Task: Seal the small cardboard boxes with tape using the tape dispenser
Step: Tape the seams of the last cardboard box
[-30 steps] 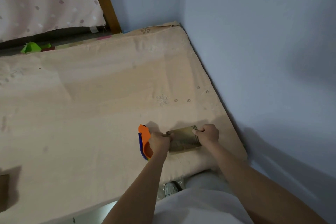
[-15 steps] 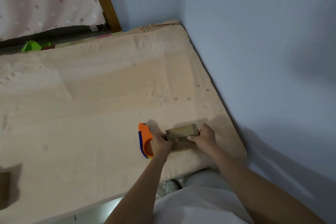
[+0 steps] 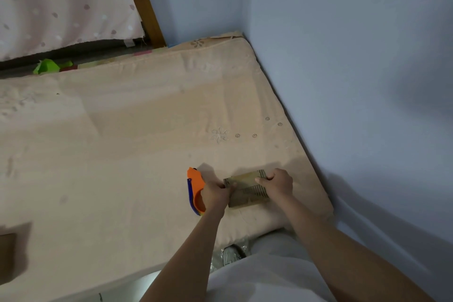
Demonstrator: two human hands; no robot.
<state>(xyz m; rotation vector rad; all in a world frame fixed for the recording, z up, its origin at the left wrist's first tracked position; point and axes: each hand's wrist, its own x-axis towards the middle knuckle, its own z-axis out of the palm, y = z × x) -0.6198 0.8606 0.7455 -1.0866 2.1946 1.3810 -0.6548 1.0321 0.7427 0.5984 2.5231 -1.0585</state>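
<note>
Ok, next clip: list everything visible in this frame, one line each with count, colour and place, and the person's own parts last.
small brown cardboard box: one, brown, on the mattress near its front right corner, held between both hands.
orange and blue plastic tape dispenser: one, orange with a blue edge, on the mattress just left of the box, partly behind the left hand.
peach fabric-covered mattress: one, peach, fills most of the view, against the wall.
brown cardboard piece: one, brown, at the left edge, cut off by the frame.
green crumpled object: one, green, beyond the mattress's far edge.
pale dotted curtain: one, pinkish white, top left.
pale blue wall: blue, right side.
left hand: grips the box's left end.
right hand: grips the box's right end.
</note>
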